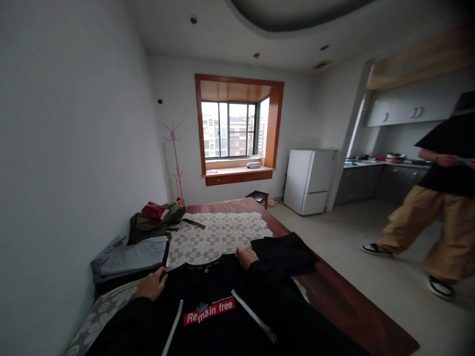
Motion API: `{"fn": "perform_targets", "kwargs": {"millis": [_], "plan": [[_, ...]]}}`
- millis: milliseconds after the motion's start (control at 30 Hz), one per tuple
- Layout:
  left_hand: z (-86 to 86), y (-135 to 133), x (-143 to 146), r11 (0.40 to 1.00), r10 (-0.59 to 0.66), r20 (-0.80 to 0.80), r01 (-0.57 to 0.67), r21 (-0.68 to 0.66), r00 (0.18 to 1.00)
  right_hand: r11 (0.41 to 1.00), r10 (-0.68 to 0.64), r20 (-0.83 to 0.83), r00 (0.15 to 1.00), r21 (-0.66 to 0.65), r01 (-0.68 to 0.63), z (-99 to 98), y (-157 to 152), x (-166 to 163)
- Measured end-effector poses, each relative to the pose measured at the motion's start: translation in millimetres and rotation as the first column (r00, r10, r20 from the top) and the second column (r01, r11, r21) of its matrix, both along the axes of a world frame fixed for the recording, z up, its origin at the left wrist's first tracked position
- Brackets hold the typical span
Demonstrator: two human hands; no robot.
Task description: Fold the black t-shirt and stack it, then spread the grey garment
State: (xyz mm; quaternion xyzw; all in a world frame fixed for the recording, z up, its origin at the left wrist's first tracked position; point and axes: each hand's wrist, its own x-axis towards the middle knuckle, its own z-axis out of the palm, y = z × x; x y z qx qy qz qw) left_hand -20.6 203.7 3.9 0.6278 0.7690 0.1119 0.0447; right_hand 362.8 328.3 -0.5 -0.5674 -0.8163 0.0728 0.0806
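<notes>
A black sweatshirt (215, 306) with white stripes and a red "Remain free" label lies spread in front of me on the table. My left hand (151, 285) pinches its left shoulder near the collar. On the right side of the collar, my right hand (245, 257) presses on the cloth with the fingers curled. Both arms are in black sleeves. A folded black garment (284, 252) lies just right of my right hand.
The wooden table (334, 296) carries a lace cloth (218, 235), folded grey clothes (133, 257) and an olive bag (156, 222) by the left wall. A person (441, 198) in a black top and tan trousers walks at right. A white fridge (309, 180) stands beyond.
</notes>
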Motion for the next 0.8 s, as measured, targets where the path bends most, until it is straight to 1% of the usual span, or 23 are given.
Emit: {"fn": "perform_targets", "kwargs": {"millis": [100,167,233,300,367,467,533,600,700,767,800], "plan": [[-1.8,-9.7,8.8,0.998,-0.018,-0.074,0.023,0.059,0.997,0.999,0.020,-0.014,1.000,0.032,-0.020,-1.2,-3.5,6.4],[-3.3,-15.6,16.1,0.993,-0.069,-0.106,0.078,0.084,0.992,0.997,0.057,-0.031,0.998,0.057,-0.055,-0.5,-9.2,11.2],[-8.3,-21.4,24.7,0.986,-0.138,-0.117,0.147,0.075,0.984,0.992,0.111,-0.047,0.993,0.067,-0.107,-4.0,-19.8,15.4],[-17.0,-27.4,33.8,0.981,-0.180,-0.110,0.186,0.050,0.978,0.985,0.168,-0.059,0.984,0.051,-0.165,-14.4,-33.3,18.7],[-27.6,-32.9,41.9,0.985,-0.168,-0.096,0.171,0.021,0.981,0.980,0.200,-0.062,0.978,0.016,-0.200,-30.4,-45.6,20.8],[-39.5,-38.2,49.9,0.993,-0.117,-0.086,0.117,-0.003,0.989,0.980,0.198,-0.051,0.979,-0.020,-0.199,-53.1,-55.4,21.8],[-41.2,-38.6,52.5,0.995,-0.100,-0.083,0.100,-0.006,0.992,0.983,0.183,-0.043,0.982,-0.025,-0.184,-58.2,-57.4,21.1],[-37.0,-37.0,54.5,0.995,-0.096,-0.076,0.096,-0.012,0.992,0.985,0.169,-0.037,0.985,-0.033,-0.171,-51.4,-59.9,19.0],[-25.0,-37.3,58.3,0.996,-0.092,-0.051,0.090,-0.028,0.994,0.982,0.175,-0.032,0.984,-0.064,-0.176,-26.3,-69.6,15.5],[-19.3,-48.3,60.9,0.997,-0.079,-0.029,0.078,-0.025,0.996,0.979,0.185,-0.037,0.982,-0.080,-0.188,-10.7,-81.4,17.3],[-18.6,-60.1,61.9,0.997,-0.071,-0.019,0.071,-0.017,0.997,0.979,0.183,-0.043,0.982,-0.082,-0.186,-6.1,-90.6,21.5]]}}
